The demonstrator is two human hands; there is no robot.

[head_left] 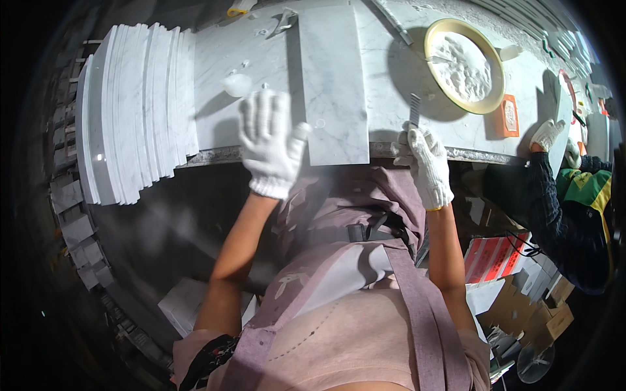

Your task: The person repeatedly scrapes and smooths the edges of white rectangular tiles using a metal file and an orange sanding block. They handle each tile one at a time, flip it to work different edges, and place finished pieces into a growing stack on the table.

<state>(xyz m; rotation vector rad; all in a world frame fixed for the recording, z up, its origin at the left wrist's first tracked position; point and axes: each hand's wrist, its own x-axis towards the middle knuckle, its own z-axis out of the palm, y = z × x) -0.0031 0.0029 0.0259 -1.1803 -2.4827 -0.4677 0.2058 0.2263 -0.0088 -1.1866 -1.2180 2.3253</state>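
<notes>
Both my hands wear white knit gloves. My left hand (270, 140) is raised at the bench's near edge with fingers stretched and apart, holding nothing, just left of a long white marble-look slab (336, 91). That slab lies lengthwise away from me, its near end jutting over the bench edge. My right hand (427, 156), right of the slab, has its fingers closed around a narrow grey ridged strip (415, 109), which points up and away. What kind of tool it is I cannot tell; its lower part is hidden in the glove.
Stacked white slabs (134, 111) stand at the left of the marble bench (398, 127). Right of centre sit a yellow-rimmed bowl (435, 81) of white powder and an orange box (510, 117). A co-worker's gloved hand (546, 135) touches an upright slab at far right. Cartons lie below.
</notes>
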